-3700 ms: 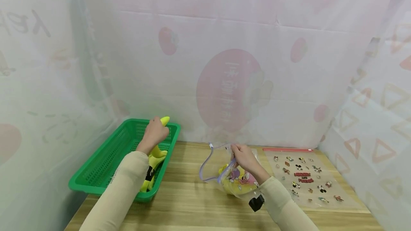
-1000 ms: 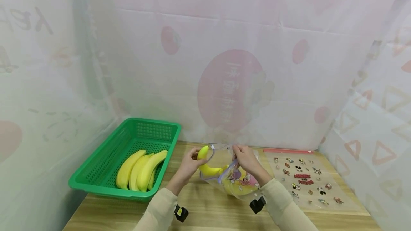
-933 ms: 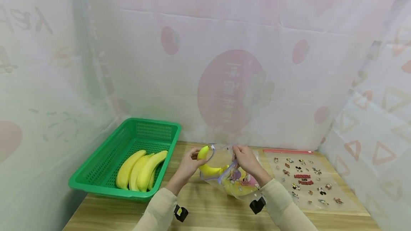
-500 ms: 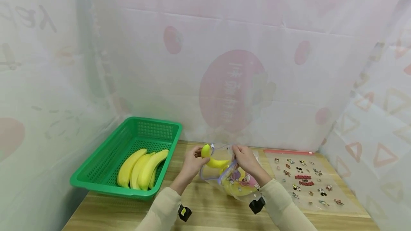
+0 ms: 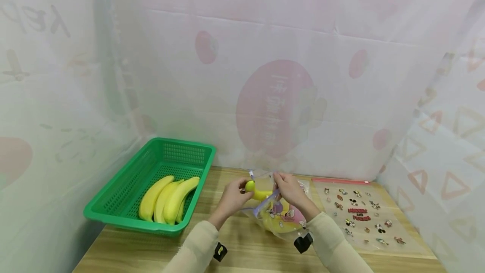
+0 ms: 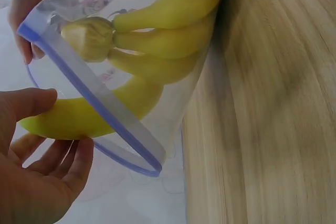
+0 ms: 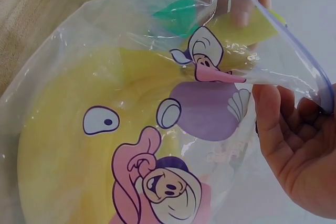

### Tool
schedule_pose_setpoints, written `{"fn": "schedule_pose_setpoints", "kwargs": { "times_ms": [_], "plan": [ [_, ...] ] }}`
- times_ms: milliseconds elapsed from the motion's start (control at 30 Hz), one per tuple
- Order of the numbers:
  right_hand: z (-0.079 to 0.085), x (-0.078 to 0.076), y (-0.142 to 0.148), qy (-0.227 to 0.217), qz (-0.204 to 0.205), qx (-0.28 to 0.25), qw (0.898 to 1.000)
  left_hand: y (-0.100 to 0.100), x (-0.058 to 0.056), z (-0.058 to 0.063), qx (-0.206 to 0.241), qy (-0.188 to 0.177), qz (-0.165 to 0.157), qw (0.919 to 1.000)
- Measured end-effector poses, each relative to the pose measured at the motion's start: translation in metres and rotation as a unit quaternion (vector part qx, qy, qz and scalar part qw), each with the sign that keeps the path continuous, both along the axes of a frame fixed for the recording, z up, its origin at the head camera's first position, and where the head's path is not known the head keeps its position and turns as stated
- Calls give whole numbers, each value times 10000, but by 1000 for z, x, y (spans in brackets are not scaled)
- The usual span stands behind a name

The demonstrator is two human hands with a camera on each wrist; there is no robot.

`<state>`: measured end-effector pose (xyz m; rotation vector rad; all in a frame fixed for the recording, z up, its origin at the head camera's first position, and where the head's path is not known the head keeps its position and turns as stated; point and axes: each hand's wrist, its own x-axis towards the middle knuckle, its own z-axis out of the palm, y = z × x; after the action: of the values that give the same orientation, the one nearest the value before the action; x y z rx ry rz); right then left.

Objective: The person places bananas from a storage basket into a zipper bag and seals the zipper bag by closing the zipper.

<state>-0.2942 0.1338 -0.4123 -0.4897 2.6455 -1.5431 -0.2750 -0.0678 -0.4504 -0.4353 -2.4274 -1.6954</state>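
Observation:
My left hand (image 5: 234,196) pinches a yellow banana (image 6: 65,121) between thumb and fingertips. The banana's far end reaches inside a clear zip bag (image 5: 289,224) with purple zip edges and cartoon prints. At the bag's mouth, my right hand (image 5: 291,189) grips the purple-edged rim and holds it apart. Deeper in the bag, a bunch of bananas (image 6: 168,43) shows through the plastic, stem end toward the mouth. In the right wrist view, the cartoon print (image 7: 168,187) covers part of the bananas behind it.
On the left stands a green plastic basket (image 5: 92,214) with several bananas (image 5: 178,199) lying in it. A flat clear bag (image 5: 358,212) with a red edge strip and small prints lies at the right. Printed sheets (image 5: 276,108) close off the back and both sides of the wooden table (image 5: 242,252).
Since the oldest frame, my left hand has carried a banana from the basket to the bag. Over the last second it has moved right, pushing the banana further in; my right hand keeps its place.

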Motion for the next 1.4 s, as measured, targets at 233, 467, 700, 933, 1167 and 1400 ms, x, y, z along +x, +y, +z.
{"fn": "schedule_pose_setpoints", "kwargs": {
  "times_ms": [233, 467, 700, 933, 1167, 1400],
  "plan": [
    [3, 1, 0, 58, -16, -33, 10000, 1, 2, -2, -779, 269, -27, 9966],
    [2, 1, 0, 97, 17, 29, 9999, 1, 2, -5, -1027, 6, 132, 9946],
    [3, 2, 0, 171, 143, 77, 9997, 6, 3, -6, -988, -160, 75, 9949],
    [13, 5, 1, 216, 274, 108, 9993, 11, -1, -9, -955, -246, -24, 9951],
    [12, 4, 3, 177, 506, 138, 9985, 10, -6, -22, -487, -520, -464, 9964],
    [11, 3, 3, 128, 387, 103, 9991, 8, -5, -15, -1017, -201, -557, 9931]
  ]
}}
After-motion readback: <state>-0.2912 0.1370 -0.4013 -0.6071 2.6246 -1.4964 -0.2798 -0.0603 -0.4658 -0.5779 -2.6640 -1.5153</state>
